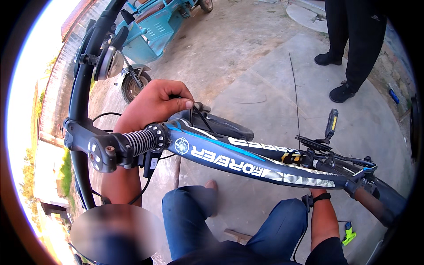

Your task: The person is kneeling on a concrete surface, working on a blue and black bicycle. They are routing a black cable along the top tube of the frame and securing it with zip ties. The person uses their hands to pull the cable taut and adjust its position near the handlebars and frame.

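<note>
My left hand (168,99) reaches past the bicycle's stem (101,152), its thumb and forefinger pinched on a thin black cable (201,115). The bicycle frame (207,157), dark blue with white and light-blue graphics, lies across my view above my knees. Its black handlebar (81,99) runs up the left side. My right hand (317,192) is mostly hidden under the rear part of the frame; only the wrist and forearm show, so its fingers cannot be seen. A black pedal (331,126) and the chainring (316,145) sit on the far side of the frame.
Another person in dark trousers and black shoes (342,93) stands at upper right. A turquoise three-wheeler (148,35) is behind the handlebar. A yellow-green tool (348,234) lies on the concrete at lower right, a blue object (393,95) at far right. A blurred patch covers the lower left.
</note>
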The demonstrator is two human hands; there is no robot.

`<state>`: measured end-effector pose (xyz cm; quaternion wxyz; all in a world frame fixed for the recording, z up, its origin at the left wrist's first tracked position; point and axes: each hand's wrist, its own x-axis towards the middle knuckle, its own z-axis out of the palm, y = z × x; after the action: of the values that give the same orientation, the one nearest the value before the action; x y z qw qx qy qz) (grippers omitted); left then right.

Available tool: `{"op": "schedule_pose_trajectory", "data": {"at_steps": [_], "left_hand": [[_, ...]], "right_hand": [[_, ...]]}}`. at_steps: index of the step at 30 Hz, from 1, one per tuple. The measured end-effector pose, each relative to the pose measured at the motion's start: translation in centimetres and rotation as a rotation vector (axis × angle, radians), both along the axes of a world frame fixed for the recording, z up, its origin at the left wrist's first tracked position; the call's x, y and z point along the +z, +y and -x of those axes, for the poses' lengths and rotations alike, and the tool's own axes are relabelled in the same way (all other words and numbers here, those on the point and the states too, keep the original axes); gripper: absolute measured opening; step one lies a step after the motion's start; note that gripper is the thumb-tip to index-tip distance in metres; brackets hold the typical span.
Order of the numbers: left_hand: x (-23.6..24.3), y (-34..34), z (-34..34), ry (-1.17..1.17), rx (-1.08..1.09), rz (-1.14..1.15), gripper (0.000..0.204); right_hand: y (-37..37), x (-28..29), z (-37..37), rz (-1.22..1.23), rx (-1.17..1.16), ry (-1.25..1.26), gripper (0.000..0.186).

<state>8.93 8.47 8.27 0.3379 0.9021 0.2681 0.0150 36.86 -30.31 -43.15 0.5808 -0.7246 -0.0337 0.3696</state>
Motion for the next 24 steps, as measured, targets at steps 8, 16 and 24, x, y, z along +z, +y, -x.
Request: {"op": "schedule_pose_trajectory", "data": {"at_steps": [8, 16, 24], "left_hand": [[0.2, -0.4, 0.4, -0.041, 0.034, -0.064, 0.011], [0.8, 0.5, 0.4, 0.088, -0.03, 0.138, 0.009], [0.7, 0.3, -0.5, 0.144, -0.081, 0.116, 0.007]], "right_hand": [[-0.2, 0.2, 0.4, -0.001, -0.001, 0.033, 0.019], [-1.1, 1.1, 0.5, 0.005, -0.016, 0.065, 0.02], [-1.2, 1.8, 0.9, 0.012, -0.011, 0.096, 0.021]]}}
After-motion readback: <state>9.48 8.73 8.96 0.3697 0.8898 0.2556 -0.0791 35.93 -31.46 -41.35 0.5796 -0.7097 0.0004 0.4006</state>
